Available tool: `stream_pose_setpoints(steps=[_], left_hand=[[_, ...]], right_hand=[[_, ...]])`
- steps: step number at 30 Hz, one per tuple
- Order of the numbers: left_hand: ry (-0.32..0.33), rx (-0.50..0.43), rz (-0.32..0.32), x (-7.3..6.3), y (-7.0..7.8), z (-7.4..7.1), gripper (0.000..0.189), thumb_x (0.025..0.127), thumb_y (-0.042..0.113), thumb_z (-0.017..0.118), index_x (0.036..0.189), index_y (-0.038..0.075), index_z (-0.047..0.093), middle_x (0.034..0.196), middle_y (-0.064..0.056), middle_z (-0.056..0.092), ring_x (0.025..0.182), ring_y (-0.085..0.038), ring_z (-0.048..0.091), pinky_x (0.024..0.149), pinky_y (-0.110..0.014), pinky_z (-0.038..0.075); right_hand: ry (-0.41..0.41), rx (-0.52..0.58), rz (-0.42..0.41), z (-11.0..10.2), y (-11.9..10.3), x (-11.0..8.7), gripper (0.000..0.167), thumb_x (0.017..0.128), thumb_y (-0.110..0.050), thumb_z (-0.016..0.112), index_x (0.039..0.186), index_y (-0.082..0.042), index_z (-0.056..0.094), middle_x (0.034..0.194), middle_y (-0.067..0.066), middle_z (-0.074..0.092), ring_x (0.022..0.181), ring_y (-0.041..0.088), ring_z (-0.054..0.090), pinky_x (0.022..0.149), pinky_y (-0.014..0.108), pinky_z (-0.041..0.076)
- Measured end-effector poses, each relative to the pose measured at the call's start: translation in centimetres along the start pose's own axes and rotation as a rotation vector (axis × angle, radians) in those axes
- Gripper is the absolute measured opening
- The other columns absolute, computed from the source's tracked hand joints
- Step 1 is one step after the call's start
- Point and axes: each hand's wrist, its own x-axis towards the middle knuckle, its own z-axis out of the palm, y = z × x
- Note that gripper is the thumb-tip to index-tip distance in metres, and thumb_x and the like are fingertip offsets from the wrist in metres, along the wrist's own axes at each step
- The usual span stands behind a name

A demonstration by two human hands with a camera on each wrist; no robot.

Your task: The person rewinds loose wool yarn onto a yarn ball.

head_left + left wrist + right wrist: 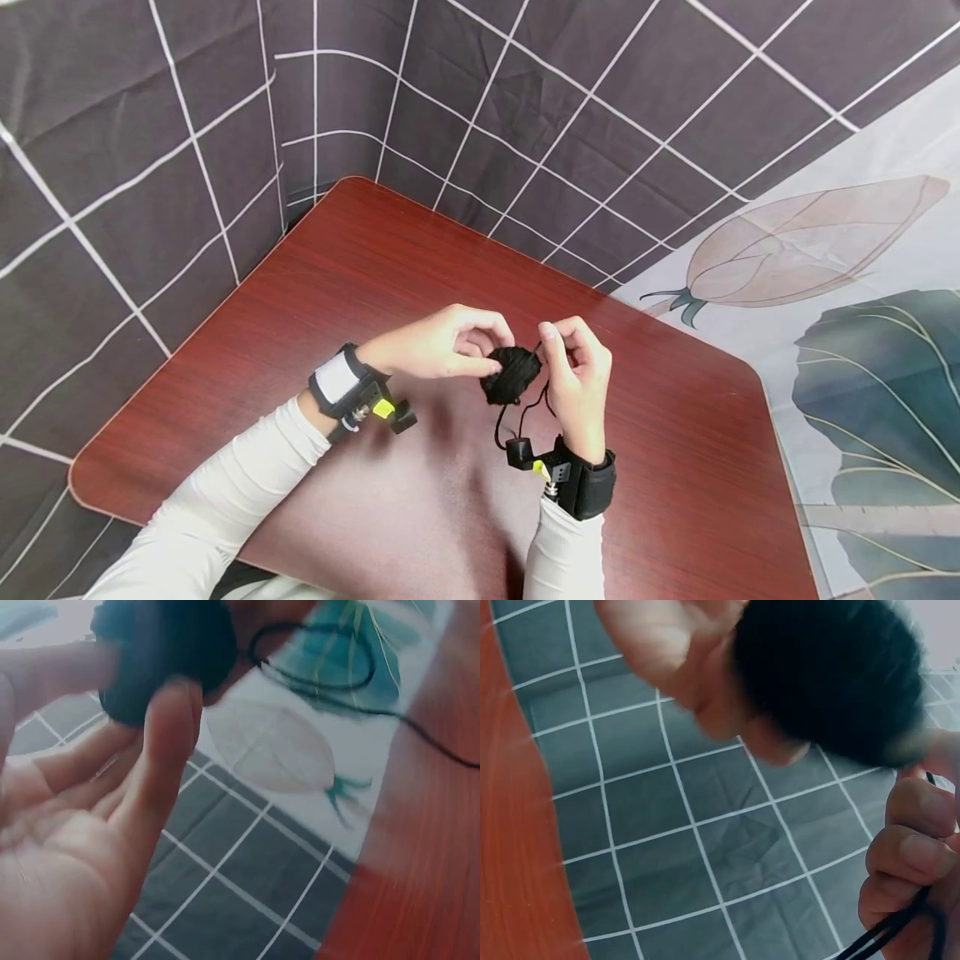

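Over the table, my left hand holds a ball of black yarn between its thumb and fingers. Close on the ball's right side is my right hand, its thumb and forefinger pinching the black strand that comes off the ball. Loose loops of the strand hang below the ball. In the left wrist view the yarn ball sits at the fingertips, with a loop of strand to its right. The right wrist view shows the yarn ball blurred, with curled right fingers beside it.
A reddish-brown wooden table with rounded corners lies under both hands. Dark cloth with a white grid hangs behind and at the left. A pale cloth with leaf prints hangs on the right. Each wrist wears a strapped camera.
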Motion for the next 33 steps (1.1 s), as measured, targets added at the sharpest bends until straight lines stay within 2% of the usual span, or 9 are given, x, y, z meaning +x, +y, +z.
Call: stream_pose_setpoints(steps=[2,4,14,18,22,25,27,30,33], left_hand=[[-0.025,-0.07,0.028,0.0,0.2,0.1,0.019,0.088,-0.003,0.062,0.107,-0.003,0.058,0.103,-0.011,0.058,0.085,-0.022,0.065,0.077,-0.037,0.055],[0.009,-0.123,0.061,0.1,0.3,0.2,0.021,0.088,-0.007,0.06,0.108,-0.006,0.057,0.105,-0.013,0.058,0.089,-0.024,0.064,0.078,-0.039,0.054],[0.45,-0.238,0.137,0.3,0.8,0.3,0.026,0.088,-0.013,0.055,0.114,-0.013,0.053,0.11,-0.019,0.058,0.1,-0.028,0.062,0.082,-0.036,0.054],[0.583,-0.143,0.155,0.5,0.9,0.5,0.025,0.088,-0.011,0.059,0.113,-0.01,0.054,0.106,-0.018,0.059,0.094,-0.027,0.063,0.077,-0.034,0.055],[0.672,0.075,0.143,0.5,0.6,0.4,0.024,0.085,-0.005,0.065,0.108,-0.006,0.058,0.1,-0.014,0.06,0.082,-0.021,0.064,0.073,-0.032,0.055],[0.649,0.206,0.097,0.5,0.3,0.2,0.023,0.084,-0.002,0.069,0.105,-0.001,0.06,0.097,-0.009,0.062,0.077,-0.016,0.064,0.071,-0.029,0.056],[0.58,0.242,0.056,0.4,0.2,0.1,0.022,0.083,0.0,0.071,0.104,0.002,0.062,0.096,-0.006,0.062,0.076,-0.013,0.063,0.07,-0.027,0.055],[0.411,0.208,0.005,0.3,0.1,0.1,0.021,0.084,0.002,0.071,0.102,0.004,0.063,0.096,-0.003,0.063,0.078,-0.012,0.064,0.071,-0.027,0.055],[0.254,0.09,-0.019,0.2,0.1,0.0,0.02,0.085,0.001,0.07,0.103,0.003,0.062,0.098,-0.005,0.062,0.081,-0.016,0.065,0.074,-0.031,0.055]], right_hand=[[-0.007,0.012,0.014,0.1,0.4,0.0,0.017,0.094,-0.003,0.058,0.079,0.001,0.058,0.063,0.007,0.053,0.053,0.011,0.045,0.048,0.022,0.035],[-0.026,0.021,0.035,0.5,0.8,0.0,0.016,0.096,-0.005,0.057,0.081,0.001,0.059,0.061,0.005,0.051,0.05,0.012,0.045,0.045,0.022,0.035],[-0.171,0.049,0.03,2.0,0.9,0.0,0.022,0.099,-0.007,0.049,0.078,-0.005,0.057,0.054,0.006,0.041,0.047,0.015,0.037,0.043,0.025,0.03],[-0.253,-0.016,0.002,1.8,0.6,0.0,0.022,0.097,-0.005,0.052,0.077,-0.007,0.06,0.055,-0.003,0.04,0.046,0.01,0.035,0.042,0.025,0.027],[-0.309,-0.045,-0.023,1.7,0.1,-0.1,0.019,0.097,-0.008,0.056,0.081,-0.012,0.065,0.057,-0.006,0.042,0.045,0.008,0.033,0.042,0.024,0.027],[-0.257,-0.03,-0.048,1.4,-0.4,-0.2,0.014,0.094,-0.006,0.06,0.082,-0.01,0.066,0.056,-0.007,0.045,0.043,0.008,0.036,0.041,0.022,0.029],[-0.182,-0.016,-0.065,1.1,-0.7,-0.1,0.012,0.091,-0.002,0.062,0.081,-0.007,0.066,0.056,-0.006,0.047,0.043,0.008,0.037,0.041,0.021,0.029],[-0.067,0.0,-0.081,0.6,-1.1,0.1,0.01,0.088,0.003,0.064,0.079,-0.002,0.065,0.056,-0.002,0.045,0.046,0.007,0.034,0.043,0.021,0.026],[0.027,0.009,-0.071,0.3,-1.8,0.3,0.011,0.088,0.005,0.063,0.077,0.003,0.064,0.058,0.001,0.046,0.049,0.007,0.033,0.045,0.021,0.024]])
